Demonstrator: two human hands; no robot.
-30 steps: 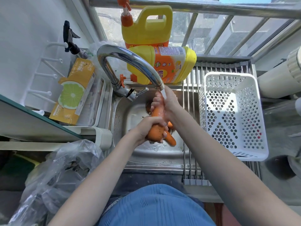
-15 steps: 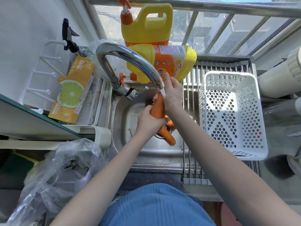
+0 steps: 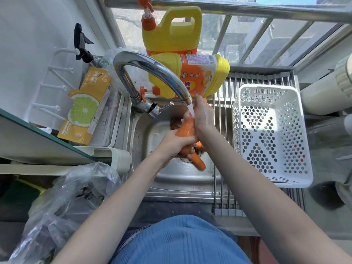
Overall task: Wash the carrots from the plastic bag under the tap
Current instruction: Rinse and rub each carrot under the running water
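Now both hands (image 3: 190, 128) around carrot (image 3: 185, 130).

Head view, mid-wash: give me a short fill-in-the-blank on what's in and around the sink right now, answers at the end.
1. Both hands, the left hand and the right hand, hold one carrot under the running ____.
2. A second carrot lies in the ____, near the drain.
3. The white basket sits on the metal rack and holds ____ carrots.
4. The crumpled plastic bag lies on the person's ____ side.

Missing words: tap; sink; no; left
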